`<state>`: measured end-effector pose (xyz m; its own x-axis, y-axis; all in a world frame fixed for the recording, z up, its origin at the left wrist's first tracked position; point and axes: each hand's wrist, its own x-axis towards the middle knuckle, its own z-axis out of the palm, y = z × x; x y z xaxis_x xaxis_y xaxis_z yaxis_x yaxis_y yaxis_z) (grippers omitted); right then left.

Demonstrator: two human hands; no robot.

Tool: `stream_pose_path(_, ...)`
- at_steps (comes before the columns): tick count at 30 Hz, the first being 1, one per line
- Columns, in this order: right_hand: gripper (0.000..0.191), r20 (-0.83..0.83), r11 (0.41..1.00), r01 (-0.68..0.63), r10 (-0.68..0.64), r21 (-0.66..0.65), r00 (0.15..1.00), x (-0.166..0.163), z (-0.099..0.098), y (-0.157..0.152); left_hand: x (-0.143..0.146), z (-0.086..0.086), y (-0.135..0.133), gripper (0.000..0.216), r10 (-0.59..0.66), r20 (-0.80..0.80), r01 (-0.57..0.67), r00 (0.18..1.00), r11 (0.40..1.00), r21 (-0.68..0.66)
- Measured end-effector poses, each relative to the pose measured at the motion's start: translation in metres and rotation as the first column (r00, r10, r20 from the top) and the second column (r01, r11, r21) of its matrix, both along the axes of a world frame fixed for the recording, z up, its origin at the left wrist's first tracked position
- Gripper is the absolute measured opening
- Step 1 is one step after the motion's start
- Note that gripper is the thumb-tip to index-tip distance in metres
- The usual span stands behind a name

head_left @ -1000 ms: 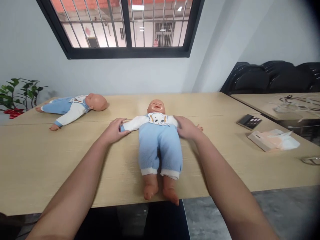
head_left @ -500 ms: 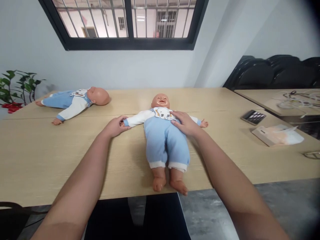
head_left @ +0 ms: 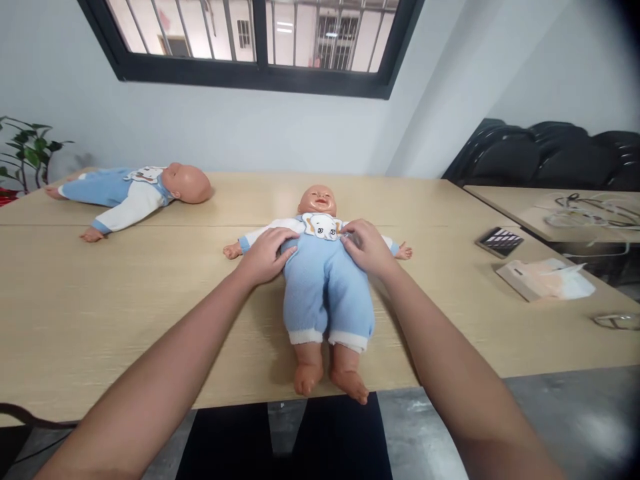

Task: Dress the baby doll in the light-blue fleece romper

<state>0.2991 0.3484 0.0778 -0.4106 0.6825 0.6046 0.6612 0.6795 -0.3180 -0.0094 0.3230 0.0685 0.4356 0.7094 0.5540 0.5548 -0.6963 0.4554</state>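
A baby doll (head_left: 325, 293) in a pale blue overall with a white bib lies on its back in the middle of the wooden table (head_left: 125, 300). Its bare feet stick out past the near edge. My left hand (head_left: 265, 257) rests on the doll's shoulder and chest on the left, fingers curled onto the blue cloth. My right hand (head_left: 367, 250) sits on the other side of the chest, fingertips pinched at the overall's top edge beside the bib. A second doll (head_left: 135, 190) in the same clothes lies on its side at the far left, untouched.
A phone (head_left: 499, 239) and a flat pack of tissues (head_left: 543, 280) lie at the right of the table, with glasses (head_left: 620, 321) near its edge. A further table with cables (head_left: 590, 210), black chairs (head_left: 540, 157) and a plant (head_left: 25, 150) stand around.
My left hand let go of the doll's outstretched hand and moved right onto its shoulder. My right hand slid from the doll's arm inward to the bib.
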Motion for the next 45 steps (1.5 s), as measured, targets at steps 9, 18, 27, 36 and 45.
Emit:
stream_pose_path(9,0.019,-0.138,0.980,-0.158,0.141,-0.121,0.980,0.011,0.011,-0.009,-0.009,-0.011,0.002,0.036,0.050,0.071,-0.036,0.996,0.980,-0.195)
stream_pose_path(18,0.020,-0.147,0.980,-0.082,0.056,-0.181,0.988,0.009,0.009,-0.008,-0.010,-0.024,0.009,0.030,0.116,0.067,-0.087,0.991,0.938,-0.334)
stream_pose_path(27,0.031,-0.008,0.971,0.240,-0.240,-0.007,0.971,0.021,-0.004,0.003,-0.011,-0.027,0.009,0.025,0.198,0.041,-0.173,0.979,0.927,-0.332)
stream_pose_path(36,0.041,0.074,0.953,0.287,-0.280,-0.098,0.957,0.012,-0.029,0.014,-0.014,-0.025,0.008,0.017,0.080,-0.132,-0.126,0.988,0.912,-0.390)
stream_pose_path(45,0.047,-0.171,0.992,0.077,-0.060,0.097,0.984,-0.059,0.071,-0.084,-0.013,-0.017,0.002,0.014,0.062,-0.071,-0.086,0.996,0.911,-0.404)
